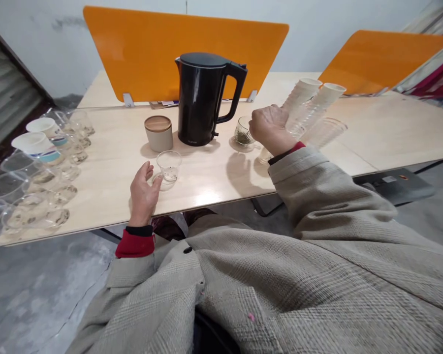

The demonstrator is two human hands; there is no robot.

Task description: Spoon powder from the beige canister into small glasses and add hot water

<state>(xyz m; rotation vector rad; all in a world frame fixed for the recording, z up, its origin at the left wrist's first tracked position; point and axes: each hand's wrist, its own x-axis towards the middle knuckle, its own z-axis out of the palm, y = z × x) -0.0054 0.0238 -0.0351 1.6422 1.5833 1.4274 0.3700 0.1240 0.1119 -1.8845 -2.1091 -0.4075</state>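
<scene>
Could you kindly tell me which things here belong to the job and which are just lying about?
At hand: left hand beside a small glass cup; right hand beside a glass cup holding tea leaves.
Lying about: black electric kettle, wood-lidded canister, paper cups.

1. Kettle (199, 101) on the table (110, 196), twelve o'clock, before a divider (143, 54).
2. Jar (158, 133) at eleven, just left of the kettle.
3. Small glass (169, 166) before the jar.
4. Leafy glass (243, 132) at one.
5. Paper cups (35, 145) among glasses (53, 216) at nine.

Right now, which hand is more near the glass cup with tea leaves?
Right: the right hand sits just beside the glass cup, to its right. The left hand is farther away, to the cup's left.
</scene>
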